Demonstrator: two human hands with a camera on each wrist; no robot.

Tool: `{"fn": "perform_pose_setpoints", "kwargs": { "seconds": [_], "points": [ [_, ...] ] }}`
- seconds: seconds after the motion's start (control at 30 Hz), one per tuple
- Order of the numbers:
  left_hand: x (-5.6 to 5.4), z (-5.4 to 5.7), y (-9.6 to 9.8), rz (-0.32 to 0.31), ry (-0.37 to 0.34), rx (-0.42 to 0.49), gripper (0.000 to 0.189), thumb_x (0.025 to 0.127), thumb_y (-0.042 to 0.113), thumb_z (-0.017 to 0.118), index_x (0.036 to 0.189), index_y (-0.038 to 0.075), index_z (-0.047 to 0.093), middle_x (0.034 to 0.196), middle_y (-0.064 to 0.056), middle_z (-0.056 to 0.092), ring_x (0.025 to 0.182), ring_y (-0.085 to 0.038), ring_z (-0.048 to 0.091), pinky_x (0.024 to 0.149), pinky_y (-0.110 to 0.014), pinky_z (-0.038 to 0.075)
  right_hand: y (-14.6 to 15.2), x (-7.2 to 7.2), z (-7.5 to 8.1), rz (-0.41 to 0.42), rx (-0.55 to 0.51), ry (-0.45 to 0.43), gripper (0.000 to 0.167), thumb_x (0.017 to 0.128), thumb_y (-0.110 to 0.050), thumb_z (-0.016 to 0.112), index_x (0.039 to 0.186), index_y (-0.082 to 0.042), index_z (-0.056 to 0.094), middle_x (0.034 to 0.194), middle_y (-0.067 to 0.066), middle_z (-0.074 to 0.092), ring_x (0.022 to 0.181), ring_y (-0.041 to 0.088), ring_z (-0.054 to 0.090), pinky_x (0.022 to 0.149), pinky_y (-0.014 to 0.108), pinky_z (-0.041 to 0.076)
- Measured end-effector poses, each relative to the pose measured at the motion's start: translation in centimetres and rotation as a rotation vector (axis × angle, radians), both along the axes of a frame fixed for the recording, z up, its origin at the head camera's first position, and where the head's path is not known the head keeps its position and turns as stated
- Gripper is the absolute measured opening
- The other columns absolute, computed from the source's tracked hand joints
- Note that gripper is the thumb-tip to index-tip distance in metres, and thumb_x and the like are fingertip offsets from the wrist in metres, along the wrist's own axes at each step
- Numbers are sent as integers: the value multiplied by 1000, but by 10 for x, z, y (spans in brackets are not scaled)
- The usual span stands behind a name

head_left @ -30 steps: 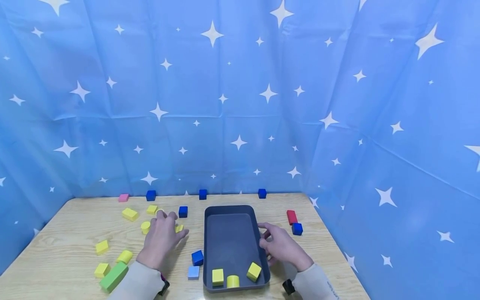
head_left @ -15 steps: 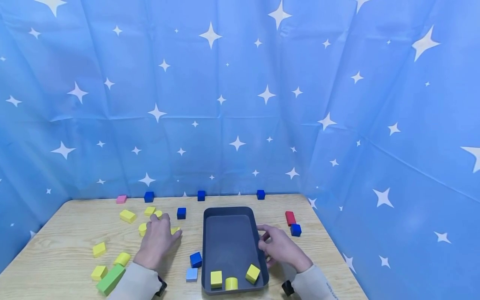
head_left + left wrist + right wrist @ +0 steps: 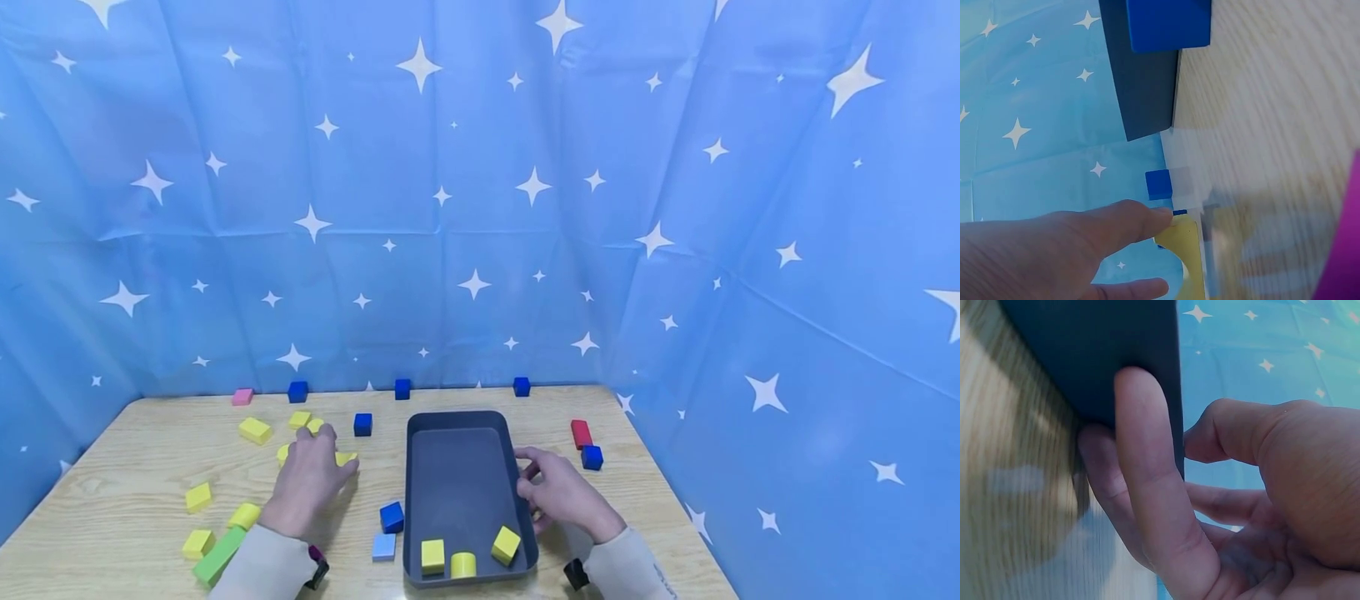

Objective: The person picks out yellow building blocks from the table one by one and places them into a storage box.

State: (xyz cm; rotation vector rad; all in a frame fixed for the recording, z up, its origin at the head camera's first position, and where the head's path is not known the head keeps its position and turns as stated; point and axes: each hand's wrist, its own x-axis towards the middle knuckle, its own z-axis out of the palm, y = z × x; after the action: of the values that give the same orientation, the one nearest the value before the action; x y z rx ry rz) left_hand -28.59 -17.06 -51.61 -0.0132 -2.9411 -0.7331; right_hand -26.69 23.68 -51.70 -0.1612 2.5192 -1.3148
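Observation:
My left hand (image 3: 310, 477) is low over the left part of the table, among yellow blocks. Its thumb touches the corner of a yellow arch block (image 3: 1188, 250), which has a curved cutout; the fingers reach over to its far side, mostly hidden in the head view. My right hand (image 3: 562, 493) grips the right side of a dark grey tray (image 3: 465, 467), thumb at the rim and fingers (image 3: 1147, 437) against the outer wall. Inside the tray's near end lie a yellow cube (image 3: 432, 557), a yellow cylinder (image 3: 463, 565) and a tilted yellow block (image 3: 506, 545).
Yellow blocks (image 3: 256, 431) and a long green block (image 3: 217, 557) lie at the left. A dark blue cube (image 3: 392, 517) and a light blue block (image 3: 384, 547) sit beside the tray. Blue cubes (image 3: 402, 389) line the back; a red block (image 3: 581, 433) is at the right.
My left hand has shifted slightly left, and the yellow arch block by its thumb has moved a little left too. The right hand and tray stay in place.

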Motion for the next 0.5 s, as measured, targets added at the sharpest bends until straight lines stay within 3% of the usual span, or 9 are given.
{"fn": "perform_pose_setpoints", "kwargs": {
  "seconds": [0.2,0.5],
  "points": [
    [1,5,-1,-6,11,20,64,98,22,90,139,-20,63,130,-46,62,94,-41,73,83,-57,71,-1,0,2,6,-10,7,61,113,-4,67,172,-5,53,122,17,72,78,25,75,60,44,71],
    [3,11,-1,-4,41,48,65,98,21,91,140,-21,63,134,-48,61,92,-38,74,83,-54,72,-1,1,2,6,-10,2,61,113,-4,67,172,-4,53,123,18,72,78,25,75,60,44,71]
  ]
}}
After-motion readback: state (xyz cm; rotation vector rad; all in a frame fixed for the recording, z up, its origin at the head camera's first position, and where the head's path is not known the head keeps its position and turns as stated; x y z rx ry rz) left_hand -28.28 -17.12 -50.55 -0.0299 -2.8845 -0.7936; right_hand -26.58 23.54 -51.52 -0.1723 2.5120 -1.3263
